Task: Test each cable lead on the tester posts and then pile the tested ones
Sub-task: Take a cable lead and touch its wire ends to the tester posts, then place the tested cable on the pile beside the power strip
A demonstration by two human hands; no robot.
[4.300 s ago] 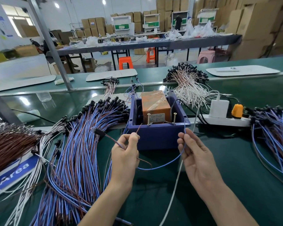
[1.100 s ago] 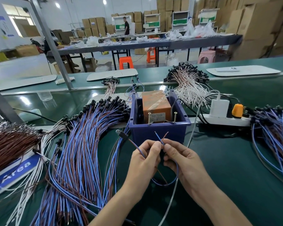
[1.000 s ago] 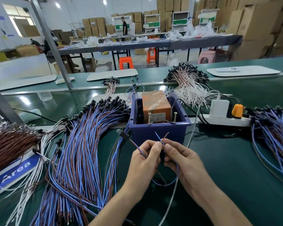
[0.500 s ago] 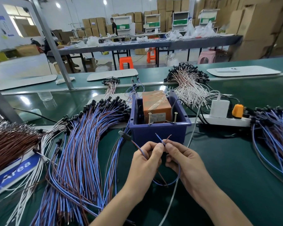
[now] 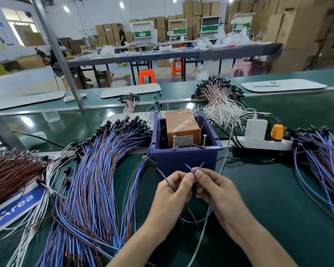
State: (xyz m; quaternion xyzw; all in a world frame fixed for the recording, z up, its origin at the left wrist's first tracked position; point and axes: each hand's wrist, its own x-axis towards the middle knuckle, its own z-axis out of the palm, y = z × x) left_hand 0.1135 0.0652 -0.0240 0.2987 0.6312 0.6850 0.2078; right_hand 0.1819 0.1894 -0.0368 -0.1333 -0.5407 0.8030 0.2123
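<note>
The fingertips [image 5: 189, 176] of both hands meet in a narrow pinch round the two conductors of one cable lead [image 5: 163, 175], just below its stripped ends. These ends fork upward, blue to the left and brown to the right. The left hand [image 5: 172, 191] holds the pair between thumb and forefinger. The right hand [image 5: 219, 189] pinches it from the other side, its other fingers curled. The lead's slack hangs as a loop beneath the palms, and its black connector [image 5: 148, 160] juts up to the left of the left hand.

The bare ends stand in front of the near wall of the blue tester box [image 5: 185, 158], below and apart from the two screw-like tester posts [image 5: 174, 142] at its front edge. An orange unit [image 5: 181, 126] sits inside the box.

A large fan of blue-and-brown leads [image 5: 96, 170] lies to the left on the green bench [image 5: 278, 199], and a second heap [image 5: 320, 157] lies at far right. Behind the box are white leads [image 5: 220, 101]. To its right is a power strip [image 5: 262, 145] carrying a white adapter [image 5: 255, 129] and an orange plug [image 5: 277, 130].
</note>
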